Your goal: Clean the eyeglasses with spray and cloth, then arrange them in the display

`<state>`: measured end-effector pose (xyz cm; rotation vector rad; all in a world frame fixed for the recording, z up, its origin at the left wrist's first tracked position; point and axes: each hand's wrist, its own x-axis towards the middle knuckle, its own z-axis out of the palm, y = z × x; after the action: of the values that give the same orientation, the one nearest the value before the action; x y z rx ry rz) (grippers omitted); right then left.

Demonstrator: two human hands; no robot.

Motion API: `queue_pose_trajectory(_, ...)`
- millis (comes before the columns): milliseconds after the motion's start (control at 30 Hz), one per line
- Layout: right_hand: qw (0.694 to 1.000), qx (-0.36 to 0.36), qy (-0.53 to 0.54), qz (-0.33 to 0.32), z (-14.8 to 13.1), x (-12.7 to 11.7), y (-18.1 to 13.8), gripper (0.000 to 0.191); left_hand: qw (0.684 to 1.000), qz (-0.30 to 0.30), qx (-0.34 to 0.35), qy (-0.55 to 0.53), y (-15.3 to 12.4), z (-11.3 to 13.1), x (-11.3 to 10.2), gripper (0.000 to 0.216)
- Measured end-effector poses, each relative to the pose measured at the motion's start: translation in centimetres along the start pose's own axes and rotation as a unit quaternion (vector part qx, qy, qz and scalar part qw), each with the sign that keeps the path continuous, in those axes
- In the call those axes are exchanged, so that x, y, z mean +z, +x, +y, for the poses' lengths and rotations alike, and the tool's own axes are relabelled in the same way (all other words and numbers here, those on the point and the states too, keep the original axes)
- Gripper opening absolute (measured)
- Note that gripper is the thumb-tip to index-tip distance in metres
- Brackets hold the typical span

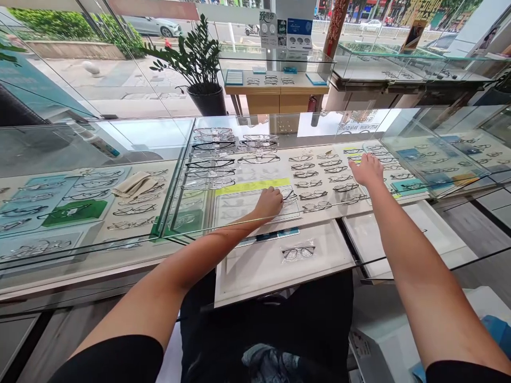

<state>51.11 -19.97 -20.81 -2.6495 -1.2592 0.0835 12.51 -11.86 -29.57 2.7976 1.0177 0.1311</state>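
My left hand [269, 205] is over the white display area, its fingers curled closed at a pair of eyeglasses [289, 196]. The fingers cover part of that frame. Farther right, my right hand [368, 170] reaches over rows of eyeglasses, thumb apart from the fingers, with no held thing visible. Near its thumb lies a short yellow strip [352, 151]. A longer yellow strip [252, 185] crosses the display behind my left hand. Below, a pulled-out white drawer [247, 276] holds dark-rimmed eyeglasses [298, 252] in a clear bag.
Glass edges [175, 181] divide the counter. On the left are more eyeglasses, a beige cloth [134, 186] and a green cloth [75, 211]. A second open drawer [415, 234] juts out at right. A potted plant [205, 101] and another showcase [277, 88] stand beyond.
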Motion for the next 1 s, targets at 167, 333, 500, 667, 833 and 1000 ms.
queue_pose_trajectory(167, 1.0, 0.003, -0.008, -0.007, -0.2, -0.1, -0.1, 0.097, 0.999, -0.012, 0.036, 0.017, -0.1, 0.0, 2.3, 0.028)
queue_pose_trajectory(333, 1.0, 0.002, -0.021, -0.001, 0.0, 0.0, 0.1, 0.096, 0.998, -0.03, 0.052, 0.024, -0.3, -0.2, 3.4, 0.028)
queue_pose_trajectory(500, 1.0, 0.0, -0.007, -0.006, 0.0, 0.0, 0.2, 0.098, 0.997, -0.04, 0.055, 0.025, -0.2, -0.5, 3.6, 0.024)
queue_pose_trajectory(667, 1.0, 0.004, -0.016, -0.009, -0.4, -0.5, -0.3, 0.097, 0.997, -0.049, 0.058, 0.025, -0.5, -0.5, 3.4, 0.023)
queue_pose_trajectory(833, 1.0, 0.007, -0.009, -0.012, -0.7, -0.8, -0.7, 0.097, 0.997, -0.055, 0.057, 0.021, -0.7, -0.5, 3.2, 0.02)
queue_pose_trajectory(1000, 1.0, 0.005, -0.005, -0.007, -0.6, -0.7, -0.7, 0.097, 0.996, -0.057, 0.06, 0.012, -0.7, -0.6, 2.9, 0.017)
